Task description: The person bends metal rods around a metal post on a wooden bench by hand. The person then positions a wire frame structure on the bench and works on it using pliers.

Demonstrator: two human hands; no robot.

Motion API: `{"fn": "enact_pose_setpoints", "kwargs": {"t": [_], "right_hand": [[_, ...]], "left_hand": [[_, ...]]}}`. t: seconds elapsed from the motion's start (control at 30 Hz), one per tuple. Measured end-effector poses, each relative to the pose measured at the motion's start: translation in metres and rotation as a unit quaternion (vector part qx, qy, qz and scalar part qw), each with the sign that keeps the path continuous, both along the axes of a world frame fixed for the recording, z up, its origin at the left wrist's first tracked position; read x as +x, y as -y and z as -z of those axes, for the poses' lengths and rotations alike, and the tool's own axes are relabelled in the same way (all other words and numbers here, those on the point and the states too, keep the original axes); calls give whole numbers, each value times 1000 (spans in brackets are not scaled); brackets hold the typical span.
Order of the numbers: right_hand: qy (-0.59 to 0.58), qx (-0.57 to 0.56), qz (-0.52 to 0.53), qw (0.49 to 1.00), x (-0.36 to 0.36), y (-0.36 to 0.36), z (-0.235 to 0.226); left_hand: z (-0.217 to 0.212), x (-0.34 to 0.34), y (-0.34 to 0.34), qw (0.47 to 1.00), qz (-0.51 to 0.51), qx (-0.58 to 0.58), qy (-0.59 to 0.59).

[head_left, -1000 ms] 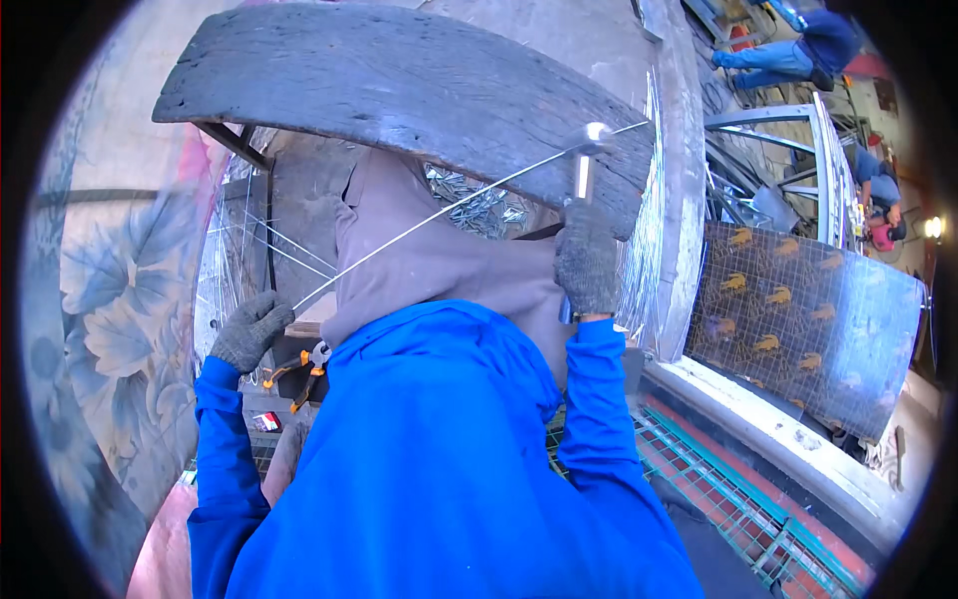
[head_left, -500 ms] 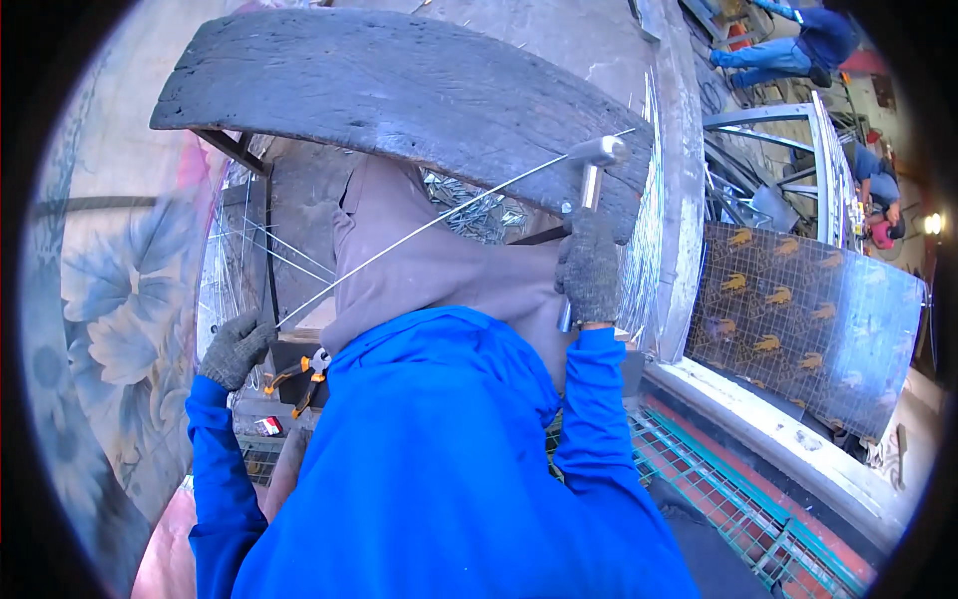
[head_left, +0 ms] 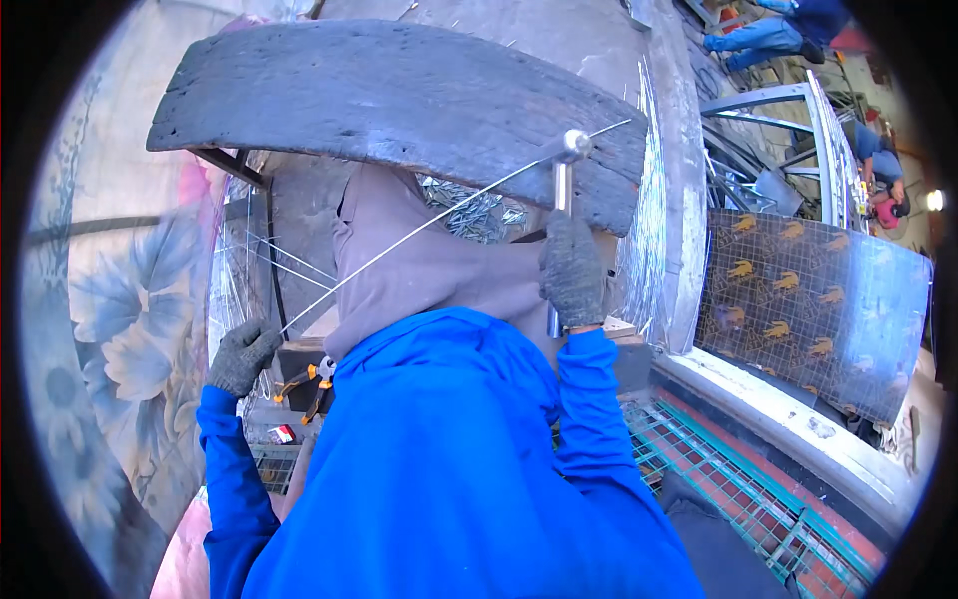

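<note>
My left hand (head_left: 245, 356), in a dark grey knit glove, is closed round the near end of a long thin metal rod (head_left: 409, 236). The rod slants up to the right across my lap and over the dark, worn wooden board (head_left: 389, 95). In the same kind of glove, my right hand (head_left: 573, 275) grips a hammer by its metal handle (head_left: 562, 187). The hammer head (head_left: 575, 145) is over the right part of the board, at the rod; whether it touches the rod I cannot tell. The rod's far tip sticks out past the head.
Orange-handled pliers (head_left: 317, 374) lie by my left hip. Small metal pieces (head_left: 479, 212) are heaped beneath the board. Bundled thin rods (head_left: 644, 235) stand along its right end. A flowered cloth (head_left: 140, 339) hangs at left. Metal frames (head_left: 768, 100), a patterned sheet (head_left: 788, 309) and other people (head_left: 768, 35) are at right.
The hammer and my right hand have shifted a little left. My left hand has moved slightly right, still holding the rod. The whole view has shifted slightly.
</note>
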State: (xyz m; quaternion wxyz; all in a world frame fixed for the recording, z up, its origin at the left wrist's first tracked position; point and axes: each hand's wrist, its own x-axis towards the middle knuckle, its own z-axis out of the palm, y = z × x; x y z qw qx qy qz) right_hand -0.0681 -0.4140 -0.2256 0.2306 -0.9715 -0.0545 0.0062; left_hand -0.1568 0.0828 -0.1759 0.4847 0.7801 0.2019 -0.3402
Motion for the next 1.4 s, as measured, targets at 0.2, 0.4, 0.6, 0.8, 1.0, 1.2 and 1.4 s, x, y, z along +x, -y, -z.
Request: {"fn": "enact_pose_setpoints", "kwargs": {"t": [0.2,0.4,0.6,0.8,1.0,1.2,1.4], "right_hand": [[-114,152,82,978,-20,-9,15],[41,-50,-49,997,-14,-18,-5],[-150,308,263,902,1,-26,-16],[-31,242,147,959,14,-17,-14],[-43,128,105,985,21,-23,-36],[-20,179,123,976,27,-9,-10],[50,151,112,981,38,-1,-24]], "left_hand": [[-4,-3,-2,1000,-10,-9,-14],[0,-12,-12,1000,-6,2,-19],[-2,-22,-23,998,-42,-19,-39],[-12,-25,-39,998,-35,-14,-58],[-13,-33,-56,997,-43,-14,-68],[-20,-41,-68,995,-58,-13,-76],[-28,-44,-73,995,-47,18,-90]]}}
